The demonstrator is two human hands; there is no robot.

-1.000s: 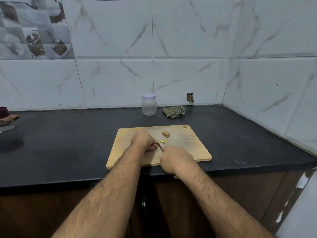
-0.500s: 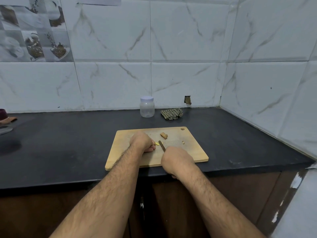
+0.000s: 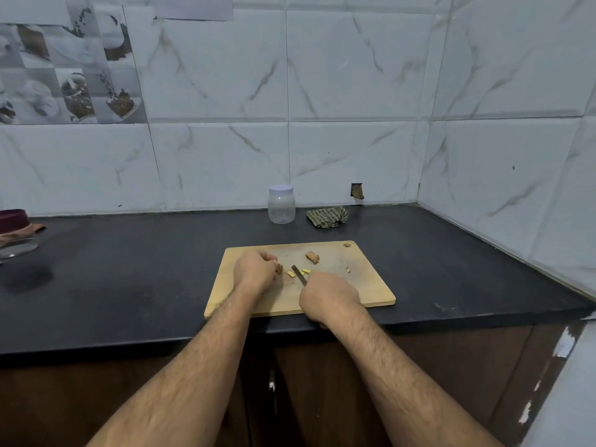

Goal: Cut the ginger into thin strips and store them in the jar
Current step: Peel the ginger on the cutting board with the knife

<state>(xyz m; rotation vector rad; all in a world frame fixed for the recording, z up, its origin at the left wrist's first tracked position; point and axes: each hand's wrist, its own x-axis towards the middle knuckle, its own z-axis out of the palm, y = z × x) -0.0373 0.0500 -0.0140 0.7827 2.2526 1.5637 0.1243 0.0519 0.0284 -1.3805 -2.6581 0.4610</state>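
Fingers of my left hand (image 3: 254,272) are curled down over a small brown ginger piece (image 3: 279,268), pinning it to the wooden cutting board (image 3: 364,285) just left of the frame's centre; only the right tip of that piece shows past my knuckles. My right hand (image 3: 329,296) is closed round the knife (image 3: 298,275), handle hidden inside the fist, and the dark blade angles up and to the left from it, its tip well short of the held piece. I see a few pale yellow slices (image 3: 304,271) lying right beside the blade, with another small one (image 3: 291,273) on its left side. Above and to the right of those, a second ginger chunk (image 3: 312,257) rests alone on the board, and a tiny scrap (image 3: 348,269) sits further right. I cannot tell whether the blade touches the board.

Higher in the frame, beyond the board, the clear plastic jar (image 3: 281,206) stands upright on the black countertop (image 3: 129,272) against the wall, its white lid on. Just right of it lies a crumpled checked cloth (image 3: 327,217). At the far left edge of the frame I make out a glass dish (image 3: 17,248).
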